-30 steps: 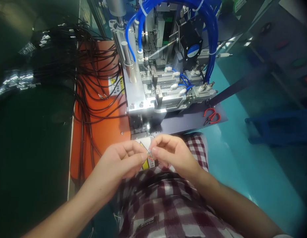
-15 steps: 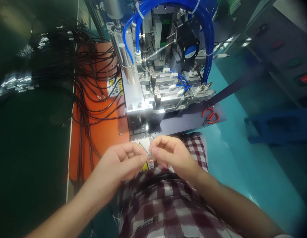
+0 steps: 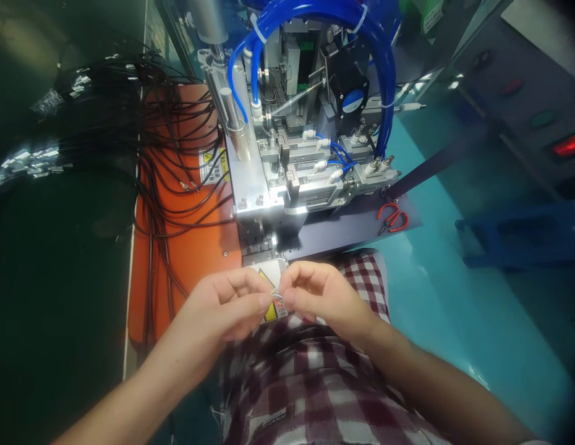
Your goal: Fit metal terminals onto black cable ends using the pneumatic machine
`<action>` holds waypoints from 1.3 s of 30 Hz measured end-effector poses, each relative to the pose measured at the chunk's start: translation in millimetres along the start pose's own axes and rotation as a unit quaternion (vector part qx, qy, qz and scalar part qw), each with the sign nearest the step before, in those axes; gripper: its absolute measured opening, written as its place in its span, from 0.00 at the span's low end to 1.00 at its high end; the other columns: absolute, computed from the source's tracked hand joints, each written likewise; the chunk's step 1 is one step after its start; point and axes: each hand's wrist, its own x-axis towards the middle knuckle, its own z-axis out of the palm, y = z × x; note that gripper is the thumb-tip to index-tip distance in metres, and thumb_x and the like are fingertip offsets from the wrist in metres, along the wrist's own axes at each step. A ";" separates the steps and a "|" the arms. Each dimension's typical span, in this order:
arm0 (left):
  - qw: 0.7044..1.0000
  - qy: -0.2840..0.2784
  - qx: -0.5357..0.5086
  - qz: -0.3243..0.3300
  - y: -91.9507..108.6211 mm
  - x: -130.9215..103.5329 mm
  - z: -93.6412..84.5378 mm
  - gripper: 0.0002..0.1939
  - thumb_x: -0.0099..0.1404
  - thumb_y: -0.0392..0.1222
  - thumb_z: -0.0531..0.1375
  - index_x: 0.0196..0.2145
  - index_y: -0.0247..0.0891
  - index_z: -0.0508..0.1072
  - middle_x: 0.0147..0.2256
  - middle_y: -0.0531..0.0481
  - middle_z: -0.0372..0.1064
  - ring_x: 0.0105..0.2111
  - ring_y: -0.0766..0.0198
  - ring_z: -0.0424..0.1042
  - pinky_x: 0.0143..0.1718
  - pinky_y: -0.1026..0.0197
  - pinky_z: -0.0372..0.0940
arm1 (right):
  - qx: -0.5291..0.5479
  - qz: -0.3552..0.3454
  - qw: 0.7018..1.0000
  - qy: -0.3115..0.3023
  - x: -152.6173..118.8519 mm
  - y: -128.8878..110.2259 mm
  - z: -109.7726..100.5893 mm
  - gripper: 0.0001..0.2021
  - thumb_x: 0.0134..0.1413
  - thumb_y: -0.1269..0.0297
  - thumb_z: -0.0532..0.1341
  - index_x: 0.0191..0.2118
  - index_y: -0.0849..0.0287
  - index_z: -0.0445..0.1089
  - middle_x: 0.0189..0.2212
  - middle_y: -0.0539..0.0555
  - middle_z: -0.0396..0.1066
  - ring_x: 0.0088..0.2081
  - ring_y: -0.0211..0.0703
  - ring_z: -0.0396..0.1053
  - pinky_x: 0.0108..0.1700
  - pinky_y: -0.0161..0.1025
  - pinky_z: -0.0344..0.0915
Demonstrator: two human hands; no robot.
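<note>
Small thin wires [image 3: 277,295] span the narrow gap between my two hands, low in the middle of the head view. My left hand [image 3: 241,303] pinches them from the left with thumb and forefinger. From the right, my right hand [image 3: 315,293] has its thumb and fingertips closed on their other side. Behind the fingers lies a white label plate [image 3: 271,272] with a yellow warning mark. The wires' ends are hidden in the fingertips.
A metal machine [image 3: 310,191] with blue hoses [image 3: 387,80] stands ahead. Black cables [image 3: 153,216] lie across the orange surface [image 3: 199,253] at the left. Red-handled cutters [image 3: 393,219] rest on the machine's base at the right.
The fingertips have shifted slightly, and the thin wires between them now show as a small curved span. The view has moved a little.
</note>
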 end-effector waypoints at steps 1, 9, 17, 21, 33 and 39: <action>1.000 0.000 0.000 0.000 0.1 0.2 0.2 0.10 0.52 0.45 0.69 0.22 0.37 0.74 0.14 0.61 0.52 0.15 0.78 0.43 0.18 0.68 0.38 | -0.004 -0.003 1.000 0.005 -0.5 -0.3 0.3 0.17 0.47 0.52 0.72 0.30 0.61 0.69 0.22 0.45 0.66 0.20 0.28 0.54 0.22 0.30 0.51; 1.000 0.010 0.011 0.000 0.1 0.8 -0.4 0.11 0.51 0.44 0.68 0.22 0.35 0.73 0.15 0.61 0.54 0.15 0.78 0.45 0.19 0.68 0.40 | 0.009 -0.053 0.998 0.014 1.7 2.4 2.7 0.17 0.50 0.52 0.71 0.30 0.61 0.68 0.21 0.44 0.64 0.19 0.27 0.54 0.21 0.30 0.51; 1.000 0.014 0.017 0.005 -2.9 1.8 -0.8 0.12 0.52 0.45 0.69 0.23 0.35 0.73 0.15 0.61 0.54 0.15 0.79 0.45 0.18 0.70 0.40 | 0.017 -0.060 0.998 0.010 4.0 3.5 2.6 0.16 0.49 0.53 0.71 0.31 0.61 0.69 0.22 0.44 0.64 0.19 0.27 0.54 0.21 0.30 0.51; 1.000 0.011 0.015 0.003 -3.9 2.8 -1.3 0.12 0.52 0.46 0.69 0.24 0.35 0.73 0.16 0.61 0.55 0.15 0.79 0.45 0.17 0.70 0.40 | 0.014 -0.064 0.998 0.006 3.5 4.1 2.0 0.15 0.48 0.56 0.72 0.31 0.61 0.69 0.22 0.43 0.64 0.19 0.27 0.54 0.21 0.30 0.51; 0.999 0.013 0.032 0.010 -3.6 0.5 -1.2 0.12 0.53 0.45 0.69 0.23 0.35 0.73 0.15 0.62 0.53 0.15 0.79 0.45 0.17 0.71 0.41 | 0.016 -0.073 0.997 -0.005 2.8 2.4 1.6 0.14 0.50 0.57 0.71 0.32 0.61 0.70 0.22 0.44 0.64 0.20 0.28 0.56 0.22 0.30 0.54; 0.999 0.018 0.027 0.008 -3.4 2.7 -0.2 0.11 0.52 0.46 0.69 0.24 0.35 0.74 0.16 0.61 0.55 0.15 0.79 0.46 0.17 0.70 0.41 | 0.004 -0.072 0.997 0.011 1.5 4.6 0.4 0.15 0.50 0.56 0.71 0.31 0.61 0.70 0.22 0.44 0.64 0.20 0.28 0.56 0.22 0.30 0.54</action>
